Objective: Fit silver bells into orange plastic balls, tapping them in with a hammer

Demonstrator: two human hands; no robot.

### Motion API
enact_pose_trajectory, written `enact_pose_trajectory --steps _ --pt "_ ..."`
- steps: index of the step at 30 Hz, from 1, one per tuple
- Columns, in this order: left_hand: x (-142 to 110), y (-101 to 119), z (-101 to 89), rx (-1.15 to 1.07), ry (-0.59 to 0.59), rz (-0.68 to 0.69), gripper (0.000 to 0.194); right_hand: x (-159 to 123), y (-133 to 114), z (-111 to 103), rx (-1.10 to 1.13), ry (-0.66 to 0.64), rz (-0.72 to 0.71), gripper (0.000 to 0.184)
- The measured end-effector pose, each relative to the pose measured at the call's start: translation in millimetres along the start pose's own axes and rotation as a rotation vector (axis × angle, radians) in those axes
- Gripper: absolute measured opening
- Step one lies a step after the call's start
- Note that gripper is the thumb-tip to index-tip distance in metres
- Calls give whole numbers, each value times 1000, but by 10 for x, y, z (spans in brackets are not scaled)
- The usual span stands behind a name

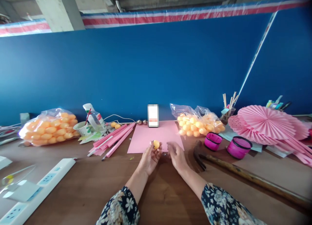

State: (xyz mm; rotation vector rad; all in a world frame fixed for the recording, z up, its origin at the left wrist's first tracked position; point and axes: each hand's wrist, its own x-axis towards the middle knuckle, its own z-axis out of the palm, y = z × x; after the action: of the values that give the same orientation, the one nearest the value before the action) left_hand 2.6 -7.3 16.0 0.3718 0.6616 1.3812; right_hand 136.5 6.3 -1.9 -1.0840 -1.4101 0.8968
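A small yellow-orange ball (156, 144) is held up in the fingertips of my left hand (149, 158), its palm partly turned up. Just right of it is my right hand (177, 156), fingers bent and apart, touching neither the ball nor my left hand. I see nothing for certain in the right fingers. Both hands are over the near edge of a pink sheet (153, 134) on the brown table. A phone-like device (153, 116) with a blurred screen stands upright at the sheet's far edge.
Bags of yellow-orange balls lie left (50, 130) and right (197, 124). Folded pink strips (114, 138) are left of the sheet. A long-handled hammer (234, 168), two magenta bands (213, 141), pink paper fans (265, 122) are right. A power strip (40, 189) is front left; a blue partition (146, 65) rises behind.
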Motion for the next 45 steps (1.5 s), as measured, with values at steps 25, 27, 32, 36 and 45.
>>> enact_pose_trajectory --steps 25,27,32,36,45 --pt "-64 20 25 268 72 258 31 16 59 -14 -633 -180 -262 12" --pt "-68 22 29 249 85 253 32 2 55 -8 -680 -216 -290 13" --pt "-82 -1 38 132 21 235 41 -28 46 -6 -739 -251 -323 18" --pt "-74 -16 36 30 -2 196 37 -30 68 -9 -735 -236 -322 17" --pt "-12 -81 0 37 37 199 34 -22 32 -43 -744 -276 -330 16"
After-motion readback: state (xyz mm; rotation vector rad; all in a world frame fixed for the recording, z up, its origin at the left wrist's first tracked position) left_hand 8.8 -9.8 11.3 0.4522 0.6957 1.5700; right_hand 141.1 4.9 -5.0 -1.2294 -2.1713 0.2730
